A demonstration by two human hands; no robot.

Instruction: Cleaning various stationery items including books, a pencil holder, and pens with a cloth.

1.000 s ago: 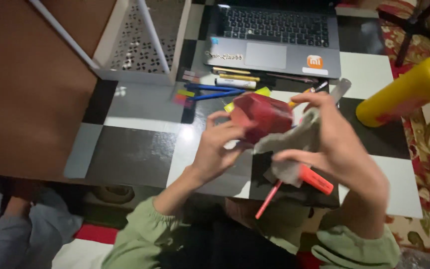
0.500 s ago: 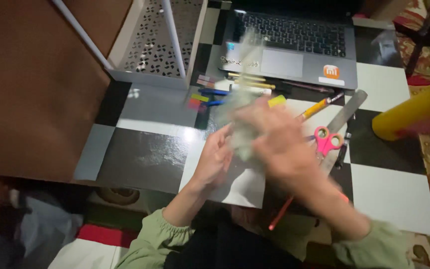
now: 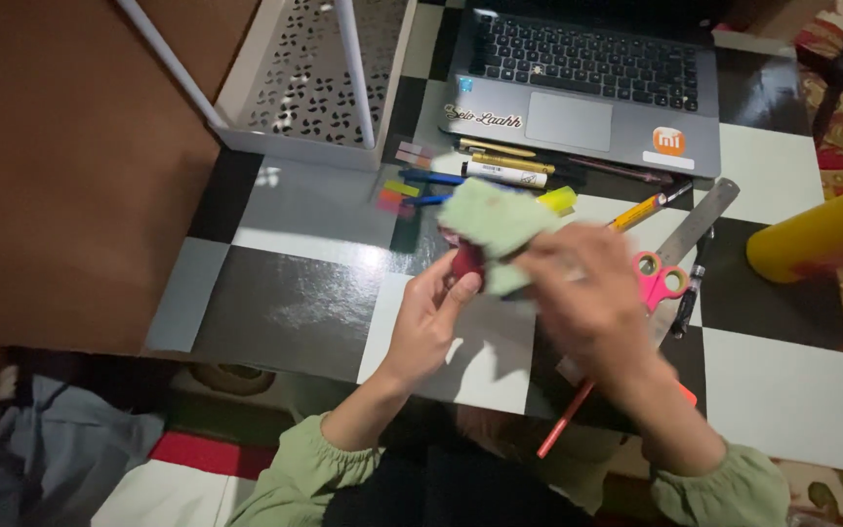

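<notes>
Both arms wear long sleeves of soft light green cloth. The left sleeve [image 3: 290, 478] is gathered into a puffy elastic cuff at the wrist, and the right sleeve [image 3: 724, 488] ends the same way. The left hand [image 3: 426, 322] and the right hand [image 3: 592, 307] are bare, with no rings or watch in view.

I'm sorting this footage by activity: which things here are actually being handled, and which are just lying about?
In hand:
left hand holding a dark red object
right hand, blurred, on a pale green cloth

Lying about:
laptop
pink scissors
metal ruler
pens
sticky tabs
yellow cylinder
white perforated rack
</notes>
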